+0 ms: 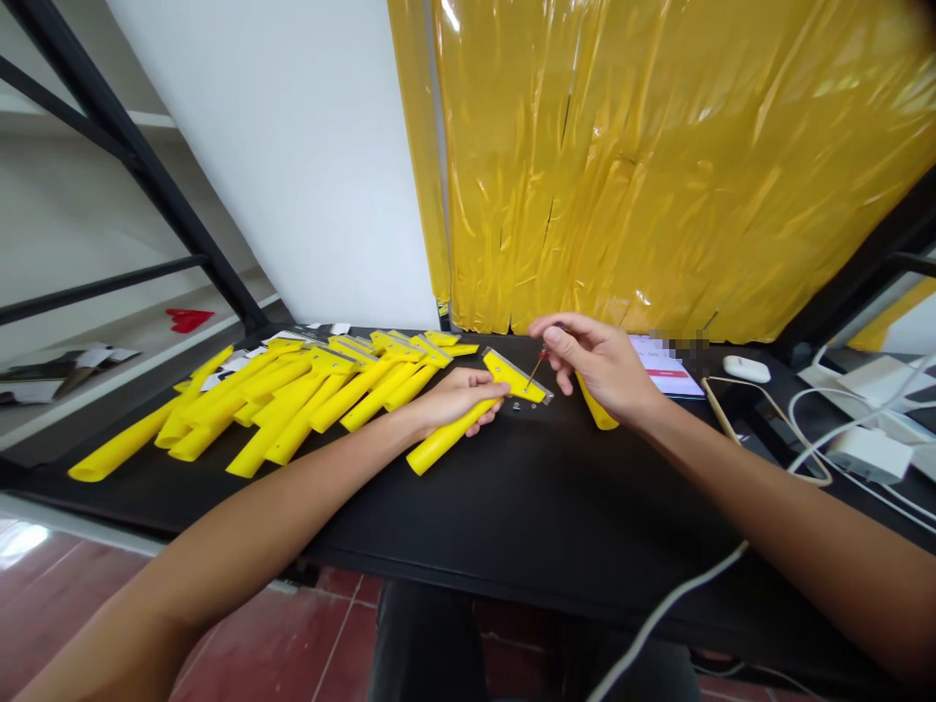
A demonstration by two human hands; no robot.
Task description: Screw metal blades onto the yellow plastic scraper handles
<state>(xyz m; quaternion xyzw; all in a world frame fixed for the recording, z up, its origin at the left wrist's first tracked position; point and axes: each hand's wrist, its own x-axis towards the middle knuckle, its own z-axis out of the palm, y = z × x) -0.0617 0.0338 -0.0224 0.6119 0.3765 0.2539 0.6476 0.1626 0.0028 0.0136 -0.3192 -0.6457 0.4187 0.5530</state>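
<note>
A yellow scraper (448, 436) with a metal strip along its wide head lies tilted on the black table, and my left hand (462, 398) is closed round its neck. Above the head, my right hand (585, 356) pinches a thin screwdriver (536, 370) whose tip points down at the scraper's head. Small metal bits (517, 405) lie just below the head. Behind my right hand, partly hidden by it, another yellow handle (598, 409) rests on the table. To the left, several yellow scrapers (274, 419) are piled together.
The black table (468, 536) has a lit screen (667, 369), a white earphone case (746, 368), a white charger (870, 454) and loose white cables at right. A yellow plastic curtain (621, 166) and white panel (292, 146) stand behind. A cable crosses the front edge.
</note>
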